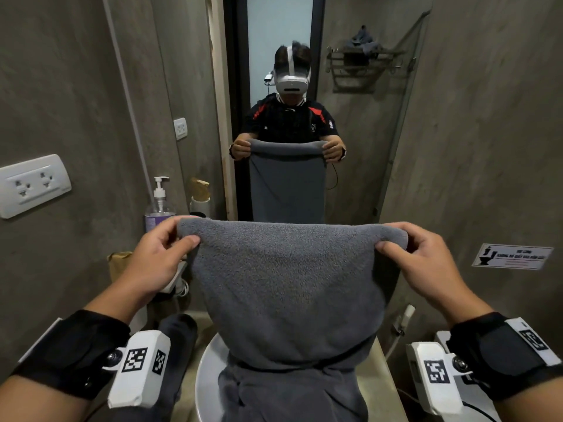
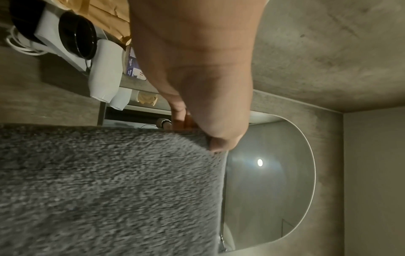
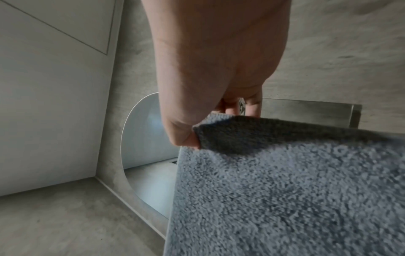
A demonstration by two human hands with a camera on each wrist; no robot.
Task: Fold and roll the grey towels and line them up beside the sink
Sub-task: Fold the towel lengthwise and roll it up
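Note:
A grey towel [image 1: 289, 278] hangs doubled over in the air above the white sink [image 1: 204, 370], its lower end bunched in the basin. My left hand [image 1: 158, 257] pinches its upper left corner and my right hand [image 1: 417, 257] pinches the upper right corner. In the left wrist view the thumb of my left hand [image 2: 219, 138] presses on the towel [image 2: 109, 190] edge. My right hand [image 3: 188, 136] shows the same pinch on the towel [image 3: 285, 199] in the right wrist view. A dark rolled towel [image 1: 178, 333] lies left of the sink.
A mirror [image 1: 280, 41] ahead reflects a person holding the towel. A pump bottle [image 1: 159, 205], a white cup [image 1: 200, 205] and a paper bag [image 1: 117, 263] stand left of the basin. A wall socket [image 1: 33, 185] sits at the left, a sign [image 1: 511, 256] at the right.

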